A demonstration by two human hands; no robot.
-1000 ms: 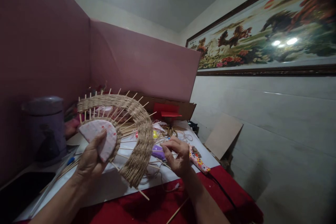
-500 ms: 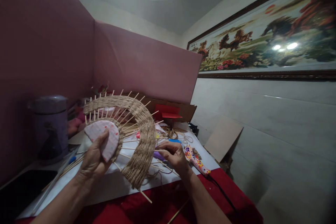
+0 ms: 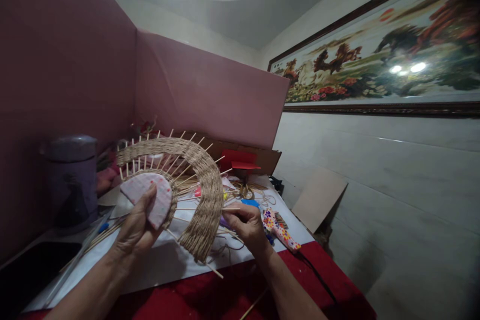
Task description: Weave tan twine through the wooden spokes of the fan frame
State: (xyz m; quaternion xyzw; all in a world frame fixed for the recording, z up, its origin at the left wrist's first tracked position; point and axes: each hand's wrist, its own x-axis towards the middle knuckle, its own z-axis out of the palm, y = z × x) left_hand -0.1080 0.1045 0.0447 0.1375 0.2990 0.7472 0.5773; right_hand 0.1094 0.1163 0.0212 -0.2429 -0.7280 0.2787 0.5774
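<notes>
My left hand [image 3: 138,220] grips a half-round woven fan [image 3: 210,185] by its centre, thumb on top. That centre is a padded half-disc of pale cloth [image 3: 144,190] with small coloured spots. Thin pale sticks radiate from it through a wide band of twisted brown cord and poke out past the outer edge. At the band's right edge, my right hand [image 3: 247,222] is closed, thumb and forefinger pinching a thin wooden stick [image 3: 231,209] that juts from the band. The fingers of my left hand behind the fan are hidden.
On the white-topped table lie a flower-patterned glue gun [image 3: 281,230] with a black cord, loose cord and sticks, and a blue item [image 3: 250,203]. A purple lidded cup [image 3: 73,180] and a dark flat panel [image 3: 37,270] are at left. Red cloth [image 3: 322,270] covers the front edge.
My right hand has come to the fan's right edge and closed on a stick there. The fan has turned slightly in my left hand, which keeps its hold.
</notes>
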